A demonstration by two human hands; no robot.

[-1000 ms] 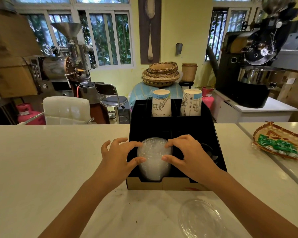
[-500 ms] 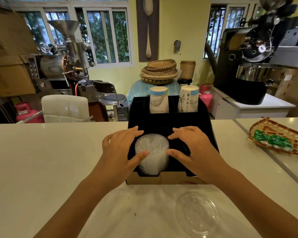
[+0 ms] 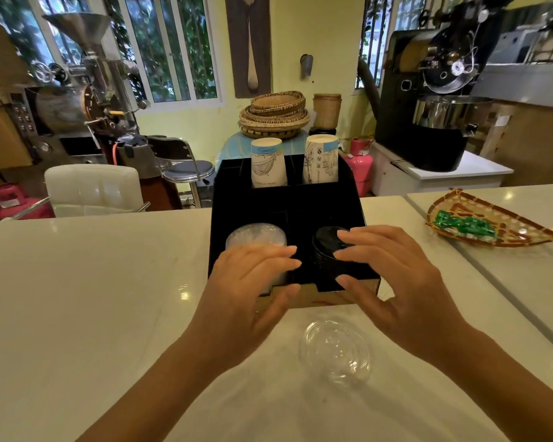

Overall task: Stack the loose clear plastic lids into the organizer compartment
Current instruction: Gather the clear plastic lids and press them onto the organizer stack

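Note:
A black organizer (image 3: 288, 208) stands on the white counter ahead of me. Its front left compartment holds a stack of clear lids (image 3: 256, 237); the front right one holds a stack of black lids (image 3: 325, 247). One loose clear lid (image 3: 336, 349) lies on the counter in front of the organizer, between my arms. My left hand (image 3: 253, 288) hovers over the front of the clear stack, fingers spread, holding nothing. My right hand (image 3: 393, 279) is spread over the front right corner, fingertips above the black lids, also empty.
Two paper cup stacks (image 3: 267, 162) stand in the organizer's rear compartments. A woven tray (image 3: 492, 218) with green packets lies on the counter at right. A counter seam runs diagonally at right. Coffee roasters and chairs stand beyond the counter.
Both hands have let go of the clear lid stack and drawn back toward me and apart; the right hand slid right, uncovering the black lids. The camera moved closer.

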